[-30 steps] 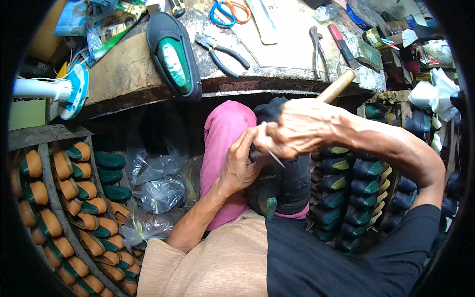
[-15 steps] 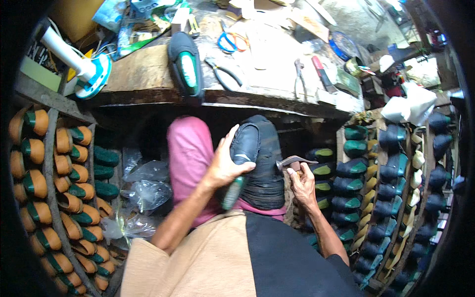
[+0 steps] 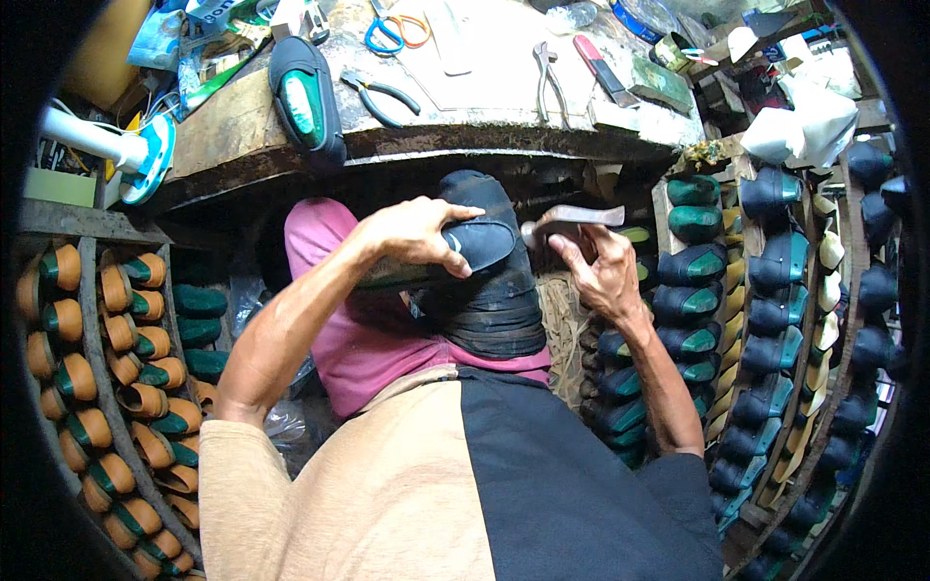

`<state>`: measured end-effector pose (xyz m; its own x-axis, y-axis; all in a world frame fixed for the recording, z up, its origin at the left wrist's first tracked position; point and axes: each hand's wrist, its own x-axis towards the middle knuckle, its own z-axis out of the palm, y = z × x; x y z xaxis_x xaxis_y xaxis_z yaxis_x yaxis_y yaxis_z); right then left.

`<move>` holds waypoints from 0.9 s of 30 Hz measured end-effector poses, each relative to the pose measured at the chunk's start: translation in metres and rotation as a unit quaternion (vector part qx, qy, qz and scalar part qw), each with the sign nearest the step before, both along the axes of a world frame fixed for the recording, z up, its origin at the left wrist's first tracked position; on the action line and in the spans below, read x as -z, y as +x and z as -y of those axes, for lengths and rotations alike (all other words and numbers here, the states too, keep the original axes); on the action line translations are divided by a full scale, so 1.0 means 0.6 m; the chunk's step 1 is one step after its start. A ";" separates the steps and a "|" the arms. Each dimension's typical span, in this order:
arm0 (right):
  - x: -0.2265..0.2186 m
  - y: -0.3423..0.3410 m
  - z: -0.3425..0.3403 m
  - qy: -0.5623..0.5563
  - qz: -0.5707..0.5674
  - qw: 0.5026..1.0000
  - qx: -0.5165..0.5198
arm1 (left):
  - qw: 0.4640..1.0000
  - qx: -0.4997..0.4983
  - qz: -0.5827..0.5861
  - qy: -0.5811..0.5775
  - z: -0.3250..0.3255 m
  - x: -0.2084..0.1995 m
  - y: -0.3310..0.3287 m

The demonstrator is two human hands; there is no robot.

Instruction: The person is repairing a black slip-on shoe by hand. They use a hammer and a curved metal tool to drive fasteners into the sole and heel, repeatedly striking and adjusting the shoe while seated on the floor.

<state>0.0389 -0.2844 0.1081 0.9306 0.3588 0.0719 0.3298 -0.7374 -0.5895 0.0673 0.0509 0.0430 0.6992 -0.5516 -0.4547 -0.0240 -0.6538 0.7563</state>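
My left hand is closed around a black shoe lying sideways over my right thigh, its toe toward the right. The thigh has a dark wrapping; the other leg is in pink trousers. A green part of the shoe shows below my wrist. In my right hand is a hammer, held just right of the toe and apart from it. Its metal head points toward the shoe, while my fingers hide most of its handle.
On the bench ahead lie another black shoe, pliers, scissors, pincers and a red-handled cutter. Racks hold tan shoes at left and dark shoes at right. A white lamp arm stands at the left.
The shoe has turned from pointing away to pointing right across my thigh, and my left hand has moved up with it. The hammer has risen, and the view has shifted.
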 end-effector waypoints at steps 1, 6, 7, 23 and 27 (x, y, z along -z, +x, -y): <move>-0.003 -0.001 -0.005 0.064 0.029 0.998 -0.009 | 0.999 0.020 0.026 -0.006 -0.004 -0.003 0.009; 0.003 0.028 -0.040 0.112 0.014 0.980 -0.167 | 0.998 0.013 -0.064 -0.008 -0.018 -0.007 0.023; 0.007 0.049 -0.049 0.017 0.058 0.977 -0.207 | 0.997 0.011 -0.070 -0.012 -0.018 -0.005 0.023; 0.054 0.085 -0.031 0.040 0.076 0.996 0.015 | 0.984 -0.030 -0.129 -0.119 -0.018 -0.011 0.000; 0.108 -0.008 -0.028 0.056 0.281 0.957 -0.056 | 0.980 -0.026 -0.144 -0.135 -0.029 -0.024 0.006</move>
<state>0.0339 -0.2675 0.0433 0.6903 0.4147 0.5929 0.6908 -0.6214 -0.3697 0.0707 0.0682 0.0571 0.5929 -0.6463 -0.4804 0.2439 -0.4245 0.8720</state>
